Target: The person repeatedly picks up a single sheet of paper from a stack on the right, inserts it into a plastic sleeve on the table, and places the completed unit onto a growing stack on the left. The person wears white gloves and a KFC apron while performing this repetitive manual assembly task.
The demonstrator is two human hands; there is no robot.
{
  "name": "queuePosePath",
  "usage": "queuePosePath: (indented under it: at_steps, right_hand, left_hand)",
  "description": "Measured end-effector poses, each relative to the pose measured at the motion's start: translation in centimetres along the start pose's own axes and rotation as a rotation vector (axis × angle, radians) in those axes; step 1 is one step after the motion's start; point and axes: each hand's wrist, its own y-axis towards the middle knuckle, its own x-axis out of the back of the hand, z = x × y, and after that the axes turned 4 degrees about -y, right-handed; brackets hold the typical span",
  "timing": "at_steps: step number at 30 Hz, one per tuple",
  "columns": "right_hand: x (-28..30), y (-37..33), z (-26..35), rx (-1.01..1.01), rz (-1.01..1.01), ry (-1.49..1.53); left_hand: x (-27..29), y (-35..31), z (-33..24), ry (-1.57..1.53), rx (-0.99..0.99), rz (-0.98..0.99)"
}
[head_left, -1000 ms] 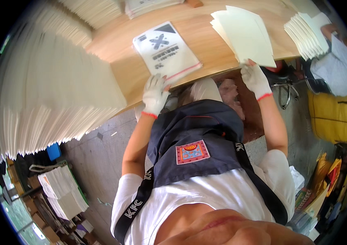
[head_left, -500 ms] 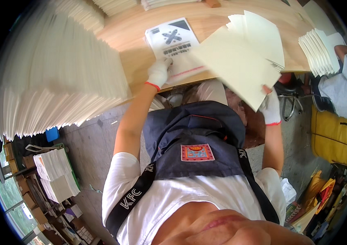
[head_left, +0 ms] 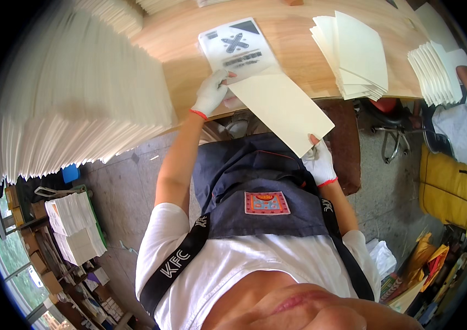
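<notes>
A printed plastic sleeve (head_left: 239,44), white with a crossed pencil-and-ruler picture, lies on top of others near the table's front edge. My left hand (head_left: 211,94), in a white glove with bare fingertips, pinches the sleeve's near edge. In my right hand (head_left: 319,160), gloved the same way, is the near end of a cream paper pad (head_left: 283,113). The pad slants over the table edge, its far end overlapping the sleeve's near end beside my left fingers. Whether its tip is inside the sleeve I cannot tell. To the right lies a fanned pile of cream pads (head_left: 357,55).
A tall stack of cream paper (head_left: 79,93) fills the table's left side. Another fanned paper bundle (head_left: 434,74) stands at the far right. A wheeled chair (head_left: 390,118) and a yellow bag (head_left: 448,184) are right of the table. White paper bundles (head_left: 76,228) stand at lower left.
My right hand has moved left and nearer my body, bringing the cream pad away from the pile to the sleeve. My left hand has shifted slightly, fingers now at the pad's far corner.
</notes>
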Motion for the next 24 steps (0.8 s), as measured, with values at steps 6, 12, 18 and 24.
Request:
queuePosePath:
  at_steps: [6, 12, 18, 24]
  right_hand:
    - [-1.2, -0.5, -1.2, 0.052, 0.021, -0.028]
    - [-1.3, -0.7, -0.9, 0.065, 0.066, -0.152]
    - [-1.4, -0.7, 0.2, 0.024, 0.059, -0.206]
    - [0.5, 0.9, 0.3, 0.015, 0.126, -0.182]
  left_hand:
    - [-0.5, -1.5, -0.8, 0.046, -0.152, -0.135]
    - [-2.2, -2.8, -0.4, -0.021, -0.001, -0.322]
    - [-1.6, -2.4, 0.2, 0.048, 0.024, -0.292]
    - [-1.1, -3.0, -1.4, -0.216, 0.128, -0.273]
